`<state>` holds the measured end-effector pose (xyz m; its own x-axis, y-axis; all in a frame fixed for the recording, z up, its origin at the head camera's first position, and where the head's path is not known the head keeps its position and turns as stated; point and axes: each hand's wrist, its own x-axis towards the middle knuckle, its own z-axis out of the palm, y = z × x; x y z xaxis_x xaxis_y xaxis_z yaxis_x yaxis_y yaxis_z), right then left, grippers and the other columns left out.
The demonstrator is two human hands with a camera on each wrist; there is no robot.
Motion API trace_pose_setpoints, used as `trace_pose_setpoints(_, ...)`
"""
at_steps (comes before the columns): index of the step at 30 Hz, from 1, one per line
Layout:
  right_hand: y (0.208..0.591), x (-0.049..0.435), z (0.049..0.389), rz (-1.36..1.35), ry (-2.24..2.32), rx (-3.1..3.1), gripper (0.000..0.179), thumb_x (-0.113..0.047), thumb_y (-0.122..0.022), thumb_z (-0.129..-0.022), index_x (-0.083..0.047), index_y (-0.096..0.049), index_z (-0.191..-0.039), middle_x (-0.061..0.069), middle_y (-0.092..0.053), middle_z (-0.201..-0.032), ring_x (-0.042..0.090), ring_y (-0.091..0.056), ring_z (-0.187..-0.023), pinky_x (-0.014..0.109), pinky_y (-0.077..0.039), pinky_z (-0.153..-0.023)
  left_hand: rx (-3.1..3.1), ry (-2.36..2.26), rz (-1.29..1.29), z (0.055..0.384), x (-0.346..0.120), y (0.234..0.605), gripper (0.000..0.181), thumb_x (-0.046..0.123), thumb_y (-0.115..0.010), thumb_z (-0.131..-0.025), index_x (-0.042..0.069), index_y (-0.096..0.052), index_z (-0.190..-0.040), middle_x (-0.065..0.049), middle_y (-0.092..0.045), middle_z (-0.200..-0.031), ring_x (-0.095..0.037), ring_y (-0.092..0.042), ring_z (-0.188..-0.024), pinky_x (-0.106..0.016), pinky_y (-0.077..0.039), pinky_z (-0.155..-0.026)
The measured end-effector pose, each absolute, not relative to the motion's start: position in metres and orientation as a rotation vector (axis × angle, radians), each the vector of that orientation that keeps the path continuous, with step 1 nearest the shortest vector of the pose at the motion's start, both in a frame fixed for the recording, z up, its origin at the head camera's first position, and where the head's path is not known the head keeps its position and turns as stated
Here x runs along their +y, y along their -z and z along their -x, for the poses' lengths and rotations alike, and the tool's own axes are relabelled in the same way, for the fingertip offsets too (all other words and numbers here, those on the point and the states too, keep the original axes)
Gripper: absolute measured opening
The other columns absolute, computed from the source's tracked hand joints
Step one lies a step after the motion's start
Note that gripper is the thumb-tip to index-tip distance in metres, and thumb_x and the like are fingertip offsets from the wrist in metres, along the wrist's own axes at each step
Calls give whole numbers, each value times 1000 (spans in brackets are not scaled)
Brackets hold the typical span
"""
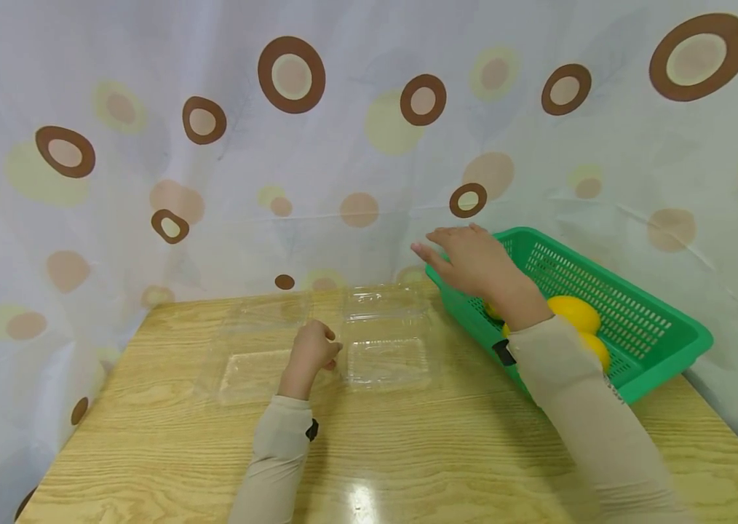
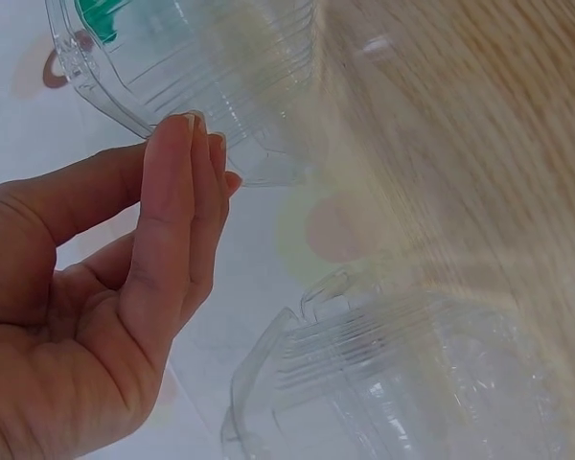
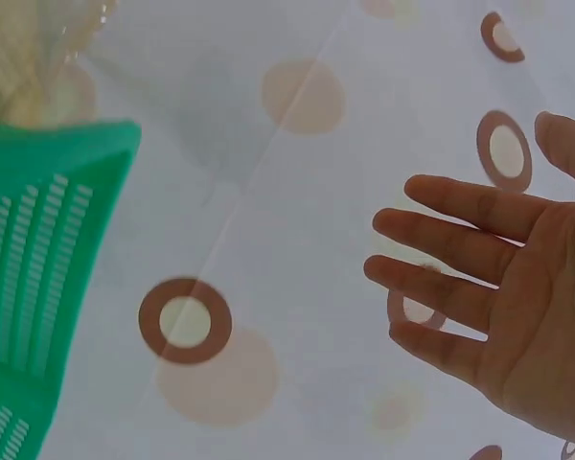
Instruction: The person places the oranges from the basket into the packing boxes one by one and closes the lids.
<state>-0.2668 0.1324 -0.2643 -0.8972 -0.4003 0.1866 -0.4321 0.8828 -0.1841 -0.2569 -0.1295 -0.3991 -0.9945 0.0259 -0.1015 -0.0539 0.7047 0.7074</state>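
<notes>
Two clear plastic clamshell containers lie with lids folded back on the wooden table. My left hand is between them; in the left wrist view its thumb and fingertips pinch the rim of the right container. The left container is beside that hand. My right hand, fingers spread and holding nothing, hovers over the near left end of a green plastic basket. Inside the basket are several yellow fruits, partly hidden by the right forearm. In the right wrist view the palm shows bare.
A pale curtain with brown ring patterns hangs behind the wooden table and along its sides. The basket stands at the table's right side, close to the curtain.
</notes>
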Motion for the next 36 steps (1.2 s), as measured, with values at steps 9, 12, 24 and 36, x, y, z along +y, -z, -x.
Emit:
trace_pose_setpoints(9,238,168,285,-666,-425,-3028,70,-56,-28,-101,-3,-43,-144,20,-46,-142,43,-43,-128,57,-30,-107,2780,-1199,19,256,-129,397,29,0,-65,-89,-16,-60,-113,-29,-66,-99,-23,-69,-59,-33,-58,-67)
trace_pose_setpoints(12,234,175,291,-661,-409,-3054,70,-56,-28,-101,-4,-41,-145,22,-45,-143,43,-43,-128,58,-31,-106,2780,-1204,29,256,-129,396,29,0,-65,-89,-15,-60,-113,-30,-66,-101,-23,-69,-60,-34,-58,-68)
trace_pose_setpoints(24,250,198,309,-629,-409,-3129,69,-55,-30,-101,-1,-45,-142,26,-47,-140,45,-42,-127,59,-31,-106,2773,-1203,35,256,-129,400,29,1,-65,-90,-14,-61,-114,-27,-67,-97,-20,-68,-57,-31,-58,-65)
trace_pose_setpoints(36,281,230,329,-543,-407,-3252,76,-54,-28,-101,10,-43,-138,33,-42,-138,52,-37,-127,62,-29,-104,2768,-1226,12,255,-129,399,29,-1,-65,-89,-16,-59,-114,-29,-66,-103,-22,-69,-60,-34,-58,-70)
